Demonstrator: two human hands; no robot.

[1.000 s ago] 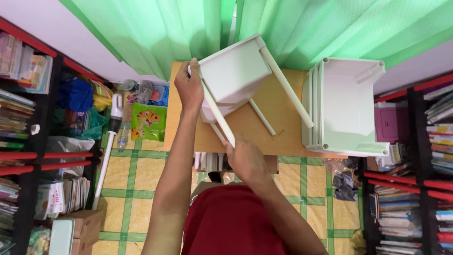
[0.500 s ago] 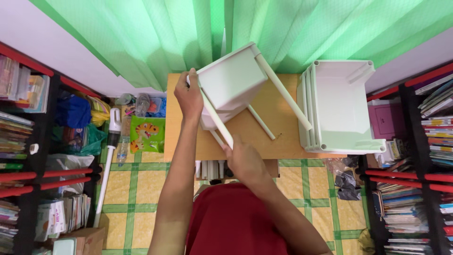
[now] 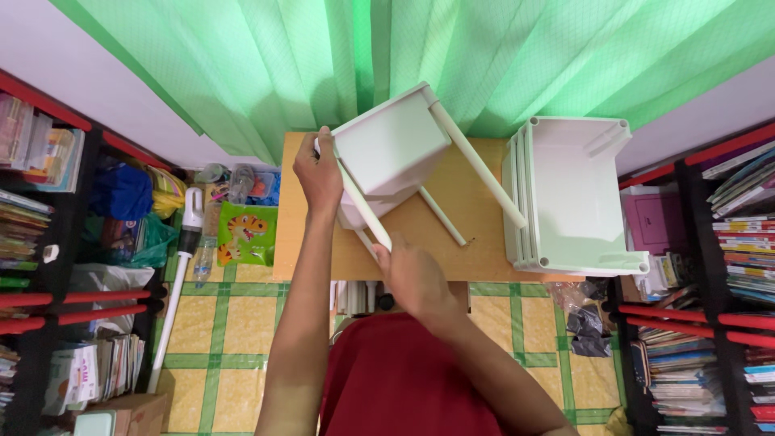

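Mid-assembly, looked like: left hand (image 3: pixel 320 173) clamped on white plastic shelf tier (image 3: pixel 391 150), tilted over wooden table (image 3: pixel 476 250). Right hand (image 3: pixel 413 276) gripped leg pole (image 3: pixel 363 211) below. Next probably needed pole seated firmly.

Pale whites on tan wood, under pleated green.

The pale white plastic shelf tier (image 3: pixel 393 149) with its white tubular legs and the stack of pale white plastic shelf tiers (image 3: pixel 577 194) at the right edge take a faint green tint over the tan wooden bench (image 3: pixel 476 246). Behind its far edge hangs a bright green pleated curtain (image 3: pixel 339 56). The floor of yellow tiles (image 3: pixel 234 323) carries a green grid of stripes. The person's shirt (image 3: pixel 387 379) is plain dark red; the black shelves (image 3: pixel 48 291) have red edges.
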